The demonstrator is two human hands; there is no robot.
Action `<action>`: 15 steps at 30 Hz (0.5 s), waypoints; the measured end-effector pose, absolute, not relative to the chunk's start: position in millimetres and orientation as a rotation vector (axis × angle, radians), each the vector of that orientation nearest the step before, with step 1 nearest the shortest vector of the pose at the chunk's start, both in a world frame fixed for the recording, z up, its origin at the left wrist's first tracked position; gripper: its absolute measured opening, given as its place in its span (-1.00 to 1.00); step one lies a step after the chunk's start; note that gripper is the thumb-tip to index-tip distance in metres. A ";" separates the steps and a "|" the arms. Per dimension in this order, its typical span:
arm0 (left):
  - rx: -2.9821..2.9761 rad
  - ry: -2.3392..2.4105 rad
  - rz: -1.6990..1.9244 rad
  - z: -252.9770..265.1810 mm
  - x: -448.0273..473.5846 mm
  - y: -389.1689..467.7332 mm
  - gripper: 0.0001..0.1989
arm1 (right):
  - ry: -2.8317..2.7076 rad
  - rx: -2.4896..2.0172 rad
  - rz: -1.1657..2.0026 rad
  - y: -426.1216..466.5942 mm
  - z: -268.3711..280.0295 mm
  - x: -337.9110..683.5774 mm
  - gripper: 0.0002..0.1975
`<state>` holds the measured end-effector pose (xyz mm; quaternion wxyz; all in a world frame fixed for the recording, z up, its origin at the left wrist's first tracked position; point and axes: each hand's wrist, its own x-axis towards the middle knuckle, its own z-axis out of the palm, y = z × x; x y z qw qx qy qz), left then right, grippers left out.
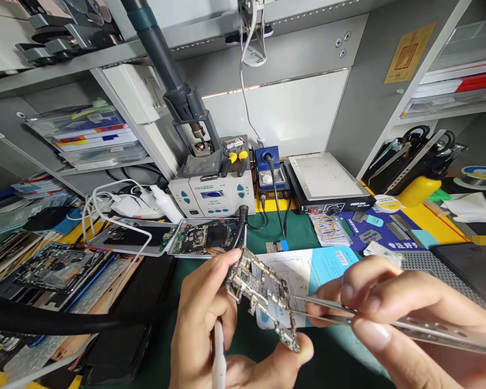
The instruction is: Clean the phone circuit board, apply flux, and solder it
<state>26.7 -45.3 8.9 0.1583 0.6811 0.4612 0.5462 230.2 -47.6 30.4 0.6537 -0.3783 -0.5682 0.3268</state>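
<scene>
My left hand grips a small phone circuit board between the thumb at its lower end and a finger at its upper left corner. The board is held up and tilted, its component side toward me. A white pen-like tool is also tucked in the fingers of that hand. My right hand pinches metal tweezers. Their two tips are slightly apart at the board's right edge; I cannot tell whether they touch it. Behind the board lies a white and blue printed card on the green mat.
A grey-white rework station stands at the back, beside a blue soldering iron stand and a flat heating plate. Opened devices and a thick black hose crowd the left. A perforated metal tray lies right.
</scene>
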 end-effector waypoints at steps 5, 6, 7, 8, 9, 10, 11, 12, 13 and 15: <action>2.250 1.295 1.515 2.6 12.2 -42.1 -0.05 | -1.270 -0.877 0.708 -48.3 28.5 228.5 -0.83; 2.288 1.298 1.503 1.7 11.1 -41.8 -0.05 | -1.287 -0.863 0.729 -47.9 29.1 229.4 -0.86; 2.309 1.299 1.503 1.1 10.8 -41.7 -0.04 | -1.308 -0.845 0.762 -47.5 29.7 230.3 -0.91; 2.317 1.299 1.504 1.0 11.0 -41.7 -0.04 | -1.334 -0.823 0.798 -46.9 30.3 231.1 -0.94; 2.310 1.302 1.511 1.2 11.6 -41.7 -0.04 | -1.360 -0.804 0.839 -46.4 30.7 231.6 -0.93; 2.294 1.307 1.520 1.7 12.3 -41.6 -0.05 | -1.364 -0.791 0.867 -45.8 30.8 232.1 -0.90; 2.281 1.307 1.529 2.3 12.8 -41.4 -0.05 | -1.358 -0.780 0.883 -45.4 30.7 232.4 -0.88; 2.271 1.306 1.533 2.9 13.1 -41.1 -0.05 | -1.346 -0.772 0.884 -45.2 30.4 232.7 -0.88; 2.271 1.304 1.531 3.5 12.9 -40.8 -0.05 | -1.339 -0.769 0.888 -45.2 30.1 233.1 -0.88; 2.287 1.297 1.533 4.1 12.1 -40.3 -0.04 | -1.347 -0.758 0.903 -45.7 29.6 234.4 -0.86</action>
